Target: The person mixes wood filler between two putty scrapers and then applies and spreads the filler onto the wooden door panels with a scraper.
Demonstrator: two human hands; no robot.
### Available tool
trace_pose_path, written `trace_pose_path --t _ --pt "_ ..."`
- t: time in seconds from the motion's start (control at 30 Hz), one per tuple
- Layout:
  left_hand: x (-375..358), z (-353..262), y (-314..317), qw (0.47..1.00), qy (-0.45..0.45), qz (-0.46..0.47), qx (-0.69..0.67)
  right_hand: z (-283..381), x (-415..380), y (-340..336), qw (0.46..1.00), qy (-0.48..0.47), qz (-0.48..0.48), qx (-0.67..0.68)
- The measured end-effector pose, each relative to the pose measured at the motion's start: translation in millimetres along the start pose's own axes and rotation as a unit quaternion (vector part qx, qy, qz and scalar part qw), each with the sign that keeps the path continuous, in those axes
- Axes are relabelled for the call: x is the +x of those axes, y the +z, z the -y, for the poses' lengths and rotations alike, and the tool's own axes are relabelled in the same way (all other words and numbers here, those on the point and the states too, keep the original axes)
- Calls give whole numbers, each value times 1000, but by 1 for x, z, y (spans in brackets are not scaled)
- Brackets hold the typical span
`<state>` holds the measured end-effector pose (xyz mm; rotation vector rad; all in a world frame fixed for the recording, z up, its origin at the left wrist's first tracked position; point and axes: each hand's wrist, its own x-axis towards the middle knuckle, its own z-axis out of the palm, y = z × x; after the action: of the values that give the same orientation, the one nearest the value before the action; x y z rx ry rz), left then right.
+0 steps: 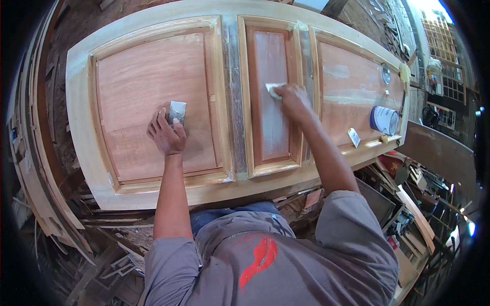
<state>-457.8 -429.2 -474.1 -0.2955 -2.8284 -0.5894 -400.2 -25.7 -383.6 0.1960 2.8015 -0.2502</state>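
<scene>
A wooden panelled door (81, 102) lies flat in front of me. My left hand (166, 135) rests on the large left panel and holds a flat metal scraper (177, 110) between thumb and fingers. My right hand (292, 99) presses a small pale pad or cloth (273, 90) against the narrow middle panel (270, 143), which carries a whitish smear of filler. My grey shirt with a red mark fills the bottom of the view.
On the right panel lie a white tin on its side (384, 119), a round lid (386, 74) and a small putty knife (353, 137). Wood offcuts and frames crowd the floor at left (46, 204) and right (408, 204).
</scene>
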Motion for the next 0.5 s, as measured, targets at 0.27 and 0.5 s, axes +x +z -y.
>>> trace_pose_path --t 0.27,0.5 --pt "-2 -1 0 1000 5 -6 -2 42 -136 50 998 15 -8 64" --pt "-3 0 0 1000 9 -6 -2 76 -214 67 998 30 38 40"
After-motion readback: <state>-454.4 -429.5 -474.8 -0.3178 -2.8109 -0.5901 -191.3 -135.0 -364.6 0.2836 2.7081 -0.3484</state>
